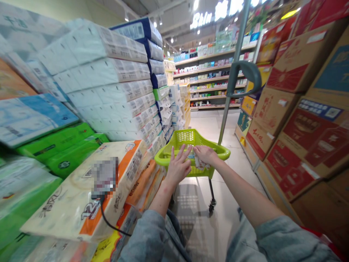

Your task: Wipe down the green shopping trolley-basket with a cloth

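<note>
A lime-green plastic shopping basket [188, 139] sits on a wheeled cart just ahead of me. My right hand [205, 154] rests over the basket and grips a small white printed packet [201, 163], which looks like tissues. My left hand [178, 168] hovers beside it above the basket's near rim, fingers spread and holding nothing. The packet is partly hidden by my fingers, and the basket's contents are hard to make out.
A grey cart pole with a curved handle [240, 74] rises behind the basket. Tall stacks of wrapped tissue packs [106, 80] line the left of the aisle, and printed cardboard cartons [289, 142] line the right. Store shelves [209, 80] stand ahead beyond a tiled floor [218, 134].
</note>
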`<action>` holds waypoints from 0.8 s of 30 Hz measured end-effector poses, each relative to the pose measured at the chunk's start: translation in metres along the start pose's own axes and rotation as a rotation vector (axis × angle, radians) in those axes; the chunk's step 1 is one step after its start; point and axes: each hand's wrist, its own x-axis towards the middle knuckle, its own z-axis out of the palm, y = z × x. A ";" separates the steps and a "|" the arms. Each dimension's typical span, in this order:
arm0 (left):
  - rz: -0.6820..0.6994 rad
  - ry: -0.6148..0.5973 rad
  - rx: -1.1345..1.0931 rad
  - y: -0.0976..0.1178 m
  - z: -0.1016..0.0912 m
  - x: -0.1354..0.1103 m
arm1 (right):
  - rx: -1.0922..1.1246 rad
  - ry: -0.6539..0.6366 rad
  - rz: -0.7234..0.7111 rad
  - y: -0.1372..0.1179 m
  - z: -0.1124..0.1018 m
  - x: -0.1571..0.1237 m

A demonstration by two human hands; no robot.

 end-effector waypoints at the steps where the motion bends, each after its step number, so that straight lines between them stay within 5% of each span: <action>1: 0.012 -0.008 0.006 0.000 -0.001 0.000 | 0.007 0.003 -0.009 0.001 0.000 0.000; 6: -0.039 -0.033 0.021 -0.016 -0.002 -0.007 | 0.021 0.073 -0.033 0.001 0.001 -0.007; 11: -0.427 -0.049 0.093 -0.047 0.003 -0.020 | -0.098 0.198 0.081 -0.013 0.008 -0.017; 16: -0.425 -0.129 0.168 -0.056 0.008 -0.022 | -0.198 0.188 0.190 -0.040 0.016 -0.011; 19: -0.406 -0.119 0.175 -0.053 0.008 -0.021 | -0.234 0.117 0.168 -0.052 0.014 0.000; 24: -0.384 -0.078 0.172 -0.053 0.010 -0.022 | -0.256 -0.146 -0.089 -0.066 0.004 0.028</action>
